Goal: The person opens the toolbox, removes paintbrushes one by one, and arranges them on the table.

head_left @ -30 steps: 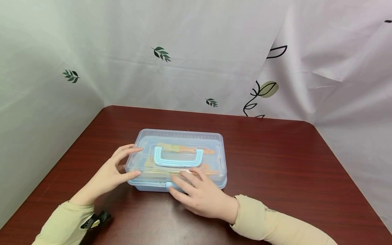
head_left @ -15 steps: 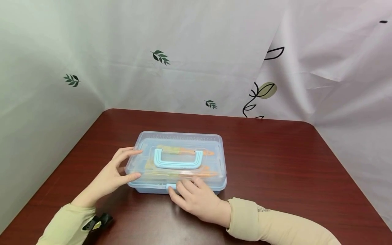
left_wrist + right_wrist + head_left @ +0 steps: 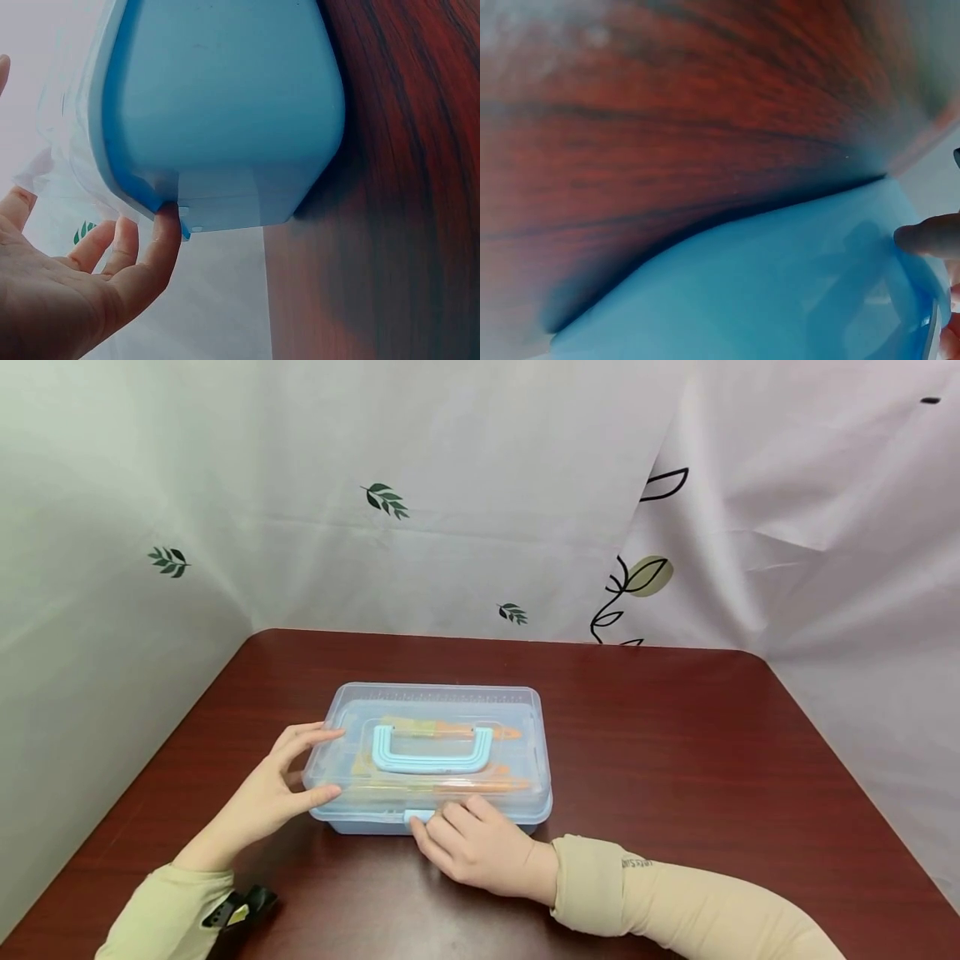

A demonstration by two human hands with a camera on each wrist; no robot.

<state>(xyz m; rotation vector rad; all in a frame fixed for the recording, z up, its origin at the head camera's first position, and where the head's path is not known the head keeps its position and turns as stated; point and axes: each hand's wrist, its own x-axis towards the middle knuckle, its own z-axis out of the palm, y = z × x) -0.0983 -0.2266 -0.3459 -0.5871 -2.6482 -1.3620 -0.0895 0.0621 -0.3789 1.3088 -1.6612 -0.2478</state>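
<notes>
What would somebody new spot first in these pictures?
Probably the light blue storage box with a clear lid, on the dark red table, orange shapes showing through. Next come the left hand spread around its left end and the right hand at its front latch. Behind, green leaf prints stand out on the white cloth.

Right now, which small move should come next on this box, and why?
Probably the right hand should ease the front latch outward: its fingers are there, the lid sits on the base, and the left hand, at the lid's left end, could steady it.
</notes>
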